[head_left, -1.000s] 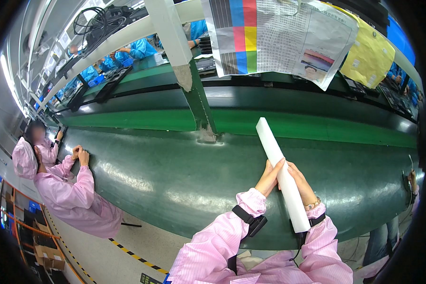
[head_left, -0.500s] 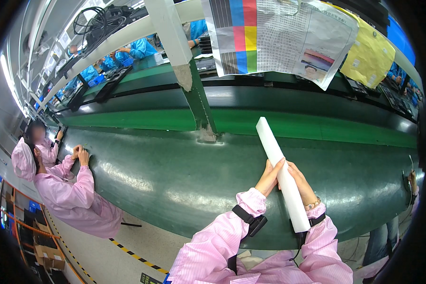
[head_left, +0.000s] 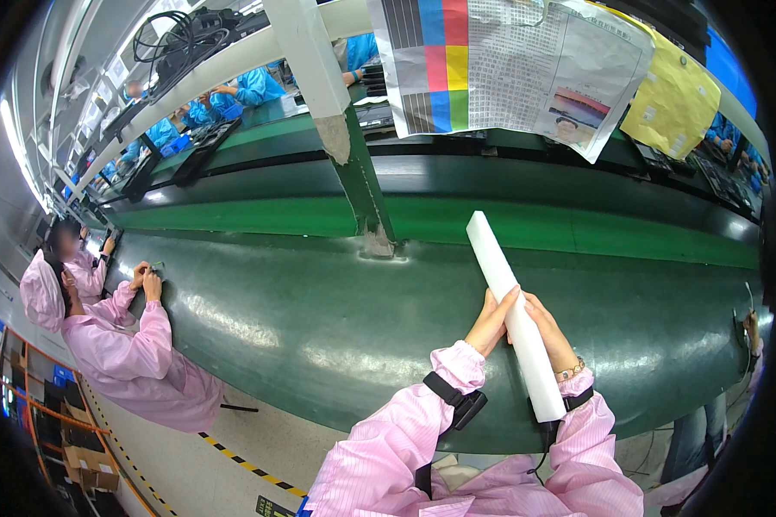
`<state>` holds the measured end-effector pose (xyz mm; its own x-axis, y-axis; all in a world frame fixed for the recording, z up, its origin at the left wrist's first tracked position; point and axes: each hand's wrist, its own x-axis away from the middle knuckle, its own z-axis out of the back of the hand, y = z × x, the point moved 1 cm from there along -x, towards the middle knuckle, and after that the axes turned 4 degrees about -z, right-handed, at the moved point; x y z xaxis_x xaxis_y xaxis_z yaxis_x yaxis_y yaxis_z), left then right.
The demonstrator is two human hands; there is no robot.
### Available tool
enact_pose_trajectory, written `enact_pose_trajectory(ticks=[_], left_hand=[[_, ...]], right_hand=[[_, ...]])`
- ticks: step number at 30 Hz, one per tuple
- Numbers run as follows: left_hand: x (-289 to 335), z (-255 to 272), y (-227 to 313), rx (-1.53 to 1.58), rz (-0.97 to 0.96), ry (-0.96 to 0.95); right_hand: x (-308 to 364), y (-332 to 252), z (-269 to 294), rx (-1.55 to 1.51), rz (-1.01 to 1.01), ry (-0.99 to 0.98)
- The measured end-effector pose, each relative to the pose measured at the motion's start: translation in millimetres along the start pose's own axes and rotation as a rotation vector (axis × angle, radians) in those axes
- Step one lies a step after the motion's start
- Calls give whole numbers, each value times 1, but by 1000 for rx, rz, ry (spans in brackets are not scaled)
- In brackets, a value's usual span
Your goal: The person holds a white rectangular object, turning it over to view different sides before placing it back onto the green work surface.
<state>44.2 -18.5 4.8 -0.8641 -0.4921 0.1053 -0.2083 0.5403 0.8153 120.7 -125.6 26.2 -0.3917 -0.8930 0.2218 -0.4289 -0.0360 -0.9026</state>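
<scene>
A long, slim white bar (head_left: 515, 320) with flat sides, perhaps a foam strip or a narrow box, is held slantwise over the green bench (head_left: 336, 319). Its far end points up and left; its near end lies by my right wrist. My left hand (head_left: 493, 320) grips it from the left side, thumb along its upper edge. On the other side my right hand (head_left: 550, 332) is closed around it, with some fingers hidden beneath. Pink sleeves and black wrist straps cover my forearms, and a bracelet (head_left: 569, 372) circles my right wrist.
A post (head_left: 358, 172) rises from the bench. Printed sheets (head_left: 509, 77) and a yellow sheet (head_left: 671, 90) hang from the rail. At left, a co-worker in pink (head_left: 138, 353) handles a small thing. Workers in blue (head_left: 259, 86) sit beyond. Another hand (head_left: 753, 332) shows far right.
My hands and the white bar have hardly moved. At the left, a small greenish thing now shows at the co-worker's fingers.
</scene>
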Motion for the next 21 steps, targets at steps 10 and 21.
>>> enact_pose_trajectory(ticks=[10, 21], left_hand=[[-1, 2, -1, -5, 19, -5], [1, 0, 1, 1, 17, 3]], right_hand=[[0, 0, 0, -8, -7, 7], [1, -1, -1, 1, -16, 15]])
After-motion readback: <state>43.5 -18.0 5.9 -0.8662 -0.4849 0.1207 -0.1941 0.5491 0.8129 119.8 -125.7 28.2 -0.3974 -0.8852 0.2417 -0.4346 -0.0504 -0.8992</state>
